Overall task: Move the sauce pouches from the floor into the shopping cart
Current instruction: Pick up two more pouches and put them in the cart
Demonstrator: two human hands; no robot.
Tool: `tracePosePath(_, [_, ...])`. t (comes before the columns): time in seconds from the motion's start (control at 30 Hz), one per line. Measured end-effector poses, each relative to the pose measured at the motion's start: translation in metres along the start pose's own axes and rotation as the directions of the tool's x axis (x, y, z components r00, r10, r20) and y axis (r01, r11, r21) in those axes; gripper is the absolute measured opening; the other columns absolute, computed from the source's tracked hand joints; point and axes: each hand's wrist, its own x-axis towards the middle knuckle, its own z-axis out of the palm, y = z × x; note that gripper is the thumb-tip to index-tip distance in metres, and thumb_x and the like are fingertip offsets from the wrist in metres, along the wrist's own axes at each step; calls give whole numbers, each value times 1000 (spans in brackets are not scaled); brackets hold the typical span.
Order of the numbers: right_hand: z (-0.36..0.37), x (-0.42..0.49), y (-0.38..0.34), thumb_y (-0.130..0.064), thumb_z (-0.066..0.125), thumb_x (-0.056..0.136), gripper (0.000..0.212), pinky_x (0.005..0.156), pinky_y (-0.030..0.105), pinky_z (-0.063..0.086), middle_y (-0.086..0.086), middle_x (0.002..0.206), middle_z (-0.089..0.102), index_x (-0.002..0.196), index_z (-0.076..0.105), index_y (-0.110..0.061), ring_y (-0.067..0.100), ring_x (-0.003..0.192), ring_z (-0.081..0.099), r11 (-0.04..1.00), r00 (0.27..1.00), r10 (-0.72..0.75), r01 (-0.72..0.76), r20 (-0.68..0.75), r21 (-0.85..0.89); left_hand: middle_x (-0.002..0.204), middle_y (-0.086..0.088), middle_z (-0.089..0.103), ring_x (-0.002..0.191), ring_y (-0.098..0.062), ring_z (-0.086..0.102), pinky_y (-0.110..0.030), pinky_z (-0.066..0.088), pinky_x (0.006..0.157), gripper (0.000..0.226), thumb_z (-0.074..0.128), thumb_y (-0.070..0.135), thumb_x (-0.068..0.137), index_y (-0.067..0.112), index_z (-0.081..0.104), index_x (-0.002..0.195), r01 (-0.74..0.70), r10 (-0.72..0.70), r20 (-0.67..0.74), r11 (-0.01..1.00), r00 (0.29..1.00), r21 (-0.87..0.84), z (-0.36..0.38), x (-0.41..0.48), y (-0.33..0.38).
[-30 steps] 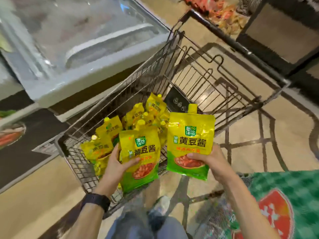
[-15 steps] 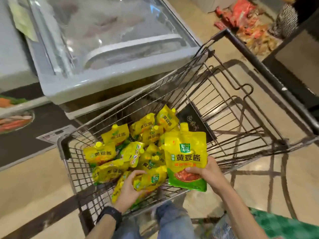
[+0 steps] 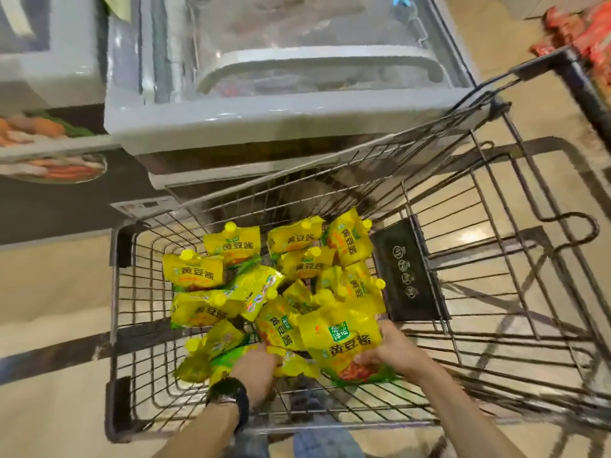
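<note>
A wire shopping cart [image 3: 114, 292] stands in front of me, holding a heap of several yellow-and-green sauce pouches [image 3: 291, 269] with yellow caps. My right hand [image 3: 393, 350] is inside the basket, gripping the bottom edge of one pouch [image 3: 347, 338] that lies on top of the heap. My left hand [image 3: 256, 368], with a black watch on its wrist, is down among the pouches at the near side, fingers closed on another pouch [image 3: 291, 361] that rests on the cart floor.
A grey chest freezer with a glass lid [image 3: 291, 104] stands right behind the cart. The cart's black handle bar [image 3: 582, 81] and a folded child seat flap [image 3: 410, 272] are on the right. Red packets [image 3: 582, 31] lie on the floor at top right.
Both hands have gone down into the basket. The pouches they held upright above the cart a second ago now lie on the heap. The view has moved over the cart.
</note>
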Motion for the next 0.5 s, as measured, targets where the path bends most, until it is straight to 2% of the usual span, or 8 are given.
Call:
tracePosePath(0.07, [-2,17,-1,12,77,67,34,80,33,54,-7,78,71,78,65,-18,12,78,65,999,999,6,-5,41,-36,140,-16,54,130,-33,52,-41,43,107,36,46,17,101,19,57,136,-5,5,-13,1000,1000,0,-1,-1,-1])
tracePosePath(0.13, [-2,33,-1,3,82,63,31,78,29,53,-4,82,72,81,67,-17,13,78,65,996,996,-5,13,94,-84,145,-14,52,136,-26,48,-36,37,112,40,42,18,100,12,58,136,-120,112,-45,963,993,-241,-5,-15,-19])
tracePosePath(0.23, [-3,47,4,-3,81,58,29,71,17,52,-11,79,72,82,71,-15,3,75,65,994,988,-39,54,152,-95,143,13,52,137,12,38,-17,30,115,54,44,-2,88,35,67,120,-263,181,-194,757,964,-598,-2,-49,-61])
tracePosePath(0.3, [-4,51,19,-1,80,63,30,73,16,53,-6,89,73,92,76,-6,6,82,66,990,984,-43,65,174,-127,143,19,49,133,24,31,-7,25,112,63,46,-9,81,38,64,119,-224,113,-214,754,970,-617,13,-54,-79])
tracePosePath(0.33, [-6,53,28,-1,82,66,32,77,14,52,-4,95,73,97,77,-8,5,87,67,977,983,-36,73,180,-202,144,16,51,134,19,35,-11,28,113,63,47,-8,79,37,62,120,-200,77,-233,798,969,-568,19,-50,-78])
tracePosePath(0.4, [-11,57,45,-9,83,68,34,74,10,45,-5,102,70,95,72,-26,8,94,65,893,989,18,51,148,-447,145,8,54,137,-7,47,-28,39,112,59,52,0,82,42,56,123,-154,44,-256,890,966,-429,27,-39,-58])
tracePosePath(0.47, [-16,59,56,-18,78,70,36,72,16,43,-3,110,65,98,61,-34,15,102,61,741,993,63,18,96,-671,145,1,51,137,-29,46,-40,47,103,61,54,6,86,43,45,135,-11,-27,-160,973,987,-232,27,-26,-29])
tracePosePath(0.5, [-17,58,57,-23,73,74,36,79,22,44,-3,117,63,105,59,-34,17,109,59,634,995,22,59,95,-771,144,-4,46,135,-35,44,-44,48,99,65,53,4,88,39,40,142,66,-75,-85,992,994,-111,23,-20,-15])
